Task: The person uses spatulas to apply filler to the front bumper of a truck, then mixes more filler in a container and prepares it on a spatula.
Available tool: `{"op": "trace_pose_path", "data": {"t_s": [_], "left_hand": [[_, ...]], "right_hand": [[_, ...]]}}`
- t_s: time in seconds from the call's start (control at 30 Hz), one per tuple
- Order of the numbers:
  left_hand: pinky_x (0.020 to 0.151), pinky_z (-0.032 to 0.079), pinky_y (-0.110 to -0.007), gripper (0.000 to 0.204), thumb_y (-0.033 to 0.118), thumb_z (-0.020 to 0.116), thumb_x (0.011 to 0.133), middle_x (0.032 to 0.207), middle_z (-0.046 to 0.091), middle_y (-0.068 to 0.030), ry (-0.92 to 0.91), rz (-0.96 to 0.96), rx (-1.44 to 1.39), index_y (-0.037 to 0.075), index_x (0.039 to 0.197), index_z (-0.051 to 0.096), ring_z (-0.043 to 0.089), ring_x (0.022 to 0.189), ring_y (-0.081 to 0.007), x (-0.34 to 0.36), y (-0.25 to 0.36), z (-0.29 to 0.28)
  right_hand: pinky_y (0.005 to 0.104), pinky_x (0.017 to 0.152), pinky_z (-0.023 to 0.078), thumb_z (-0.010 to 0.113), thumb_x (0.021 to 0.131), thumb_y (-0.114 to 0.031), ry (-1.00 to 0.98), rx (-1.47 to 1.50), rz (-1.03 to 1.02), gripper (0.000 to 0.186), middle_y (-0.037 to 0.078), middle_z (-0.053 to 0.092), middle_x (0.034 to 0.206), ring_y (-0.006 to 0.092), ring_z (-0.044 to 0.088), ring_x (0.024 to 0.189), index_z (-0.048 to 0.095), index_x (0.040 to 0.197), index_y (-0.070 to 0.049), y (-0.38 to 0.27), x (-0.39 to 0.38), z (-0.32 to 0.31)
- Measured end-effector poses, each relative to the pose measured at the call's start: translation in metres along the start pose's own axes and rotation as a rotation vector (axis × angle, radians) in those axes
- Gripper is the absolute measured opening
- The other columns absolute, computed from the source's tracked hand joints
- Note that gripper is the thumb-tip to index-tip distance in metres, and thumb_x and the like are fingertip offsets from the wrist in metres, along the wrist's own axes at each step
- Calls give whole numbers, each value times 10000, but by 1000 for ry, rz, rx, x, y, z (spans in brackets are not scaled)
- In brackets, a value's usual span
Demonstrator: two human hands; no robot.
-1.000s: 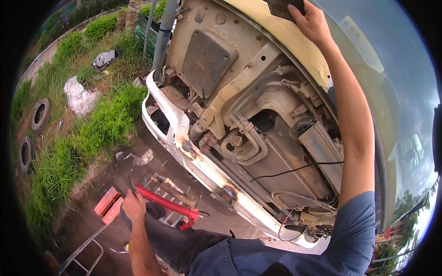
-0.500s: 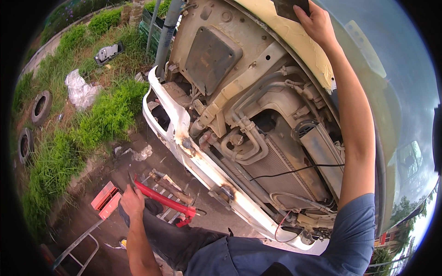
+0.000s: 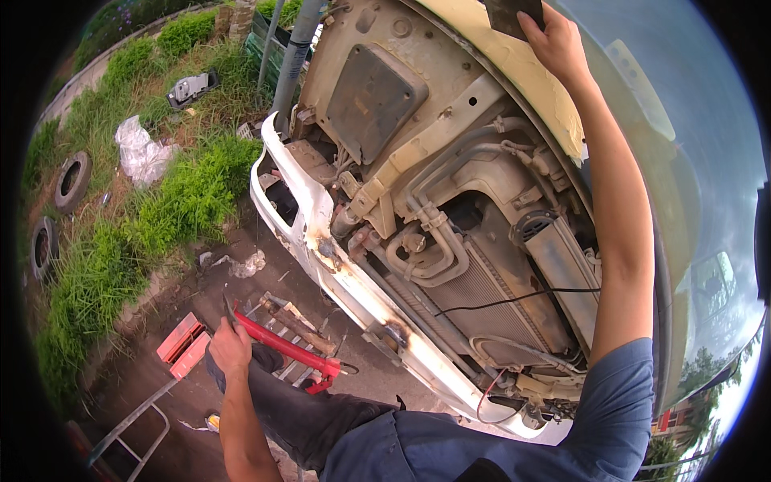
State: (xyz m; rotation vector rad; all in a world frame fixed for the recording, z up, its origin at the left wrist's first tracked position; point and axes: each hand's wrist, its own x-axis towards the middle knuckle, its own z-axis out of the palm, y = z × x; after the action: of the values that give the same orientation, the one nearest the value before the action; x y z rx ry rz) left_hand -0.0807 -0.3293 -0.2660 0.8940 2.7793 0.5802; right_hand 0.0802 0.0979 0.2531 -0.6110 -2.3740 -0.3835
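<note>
My right hand (image 3: 556, 46) is raised at the top, its thumb and fingers closed on a dark, flat, plate-like spreader (image 3: 507, 18). The spreader lies over the pale yellow front panel (image 3: 474, 36) of a vehicle. Thick yellow paste (image 3: 567, 120) with a ragged edge covers the panel beside my forearm. Low on the left, my left hand (image 3: 231, 345) is closed around a thin, dark, blade-like tool (image 3: 228, 307) that points away from me. That hand is above my knee, near a red metal bar. The tool's handle is hidden in my fingers.
Below the panel are the exposed radiator (image 3: 502, 297), pipes and a white bumper (image 3: 353, 281) with scorched patches. A red bar (image 3: 281, 347), a red open box (image 3: 185, 345) and a metal frame (image 3: 132, 434) stand at left. Grass, tyres (image 3: 72, 182) and plastic sheeting (image 3: 143, 153) lie beyond.
The whole view has shifted very slightly. Both hands keep their holds, with hardly any movement against the vehicle.
</note>
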Motion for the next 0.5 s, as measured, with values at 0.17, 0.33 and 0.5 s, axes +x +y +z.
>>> {"op": "trace_pose_path", "data": {"t_s": [0.17,0.33,0.5], "left_hand": [[683,494,-531,196,192,535,857,815,656,-226,-28,-3,-12,2,884,577,639,751,-436,1,3,-3],[679,494,-531,197,191,532,859,811,653,-230,-18,5,-16,0,880,575,638,750,-437,2,0,0],[677,493,-532,194,190,530,860,810,651,-232,-16,10,-16,1,870,573,639,750,-436,2,1,0]], "right_hand": [[398,767,511,587,869,-123,-1,-26,-13,281,240,675,942,358,683,902,626,1128,-22,1,-1,1],[399,779,512,584,871,-114,5,-14,31,286,250,676,954,365,680,919,621,1135,-9,-3,-1,3],[400,783,512,585,871,-110,0,-23,39,291,252,676,961,370,678,927,618,1140,-5,-3,-2,3]]}}
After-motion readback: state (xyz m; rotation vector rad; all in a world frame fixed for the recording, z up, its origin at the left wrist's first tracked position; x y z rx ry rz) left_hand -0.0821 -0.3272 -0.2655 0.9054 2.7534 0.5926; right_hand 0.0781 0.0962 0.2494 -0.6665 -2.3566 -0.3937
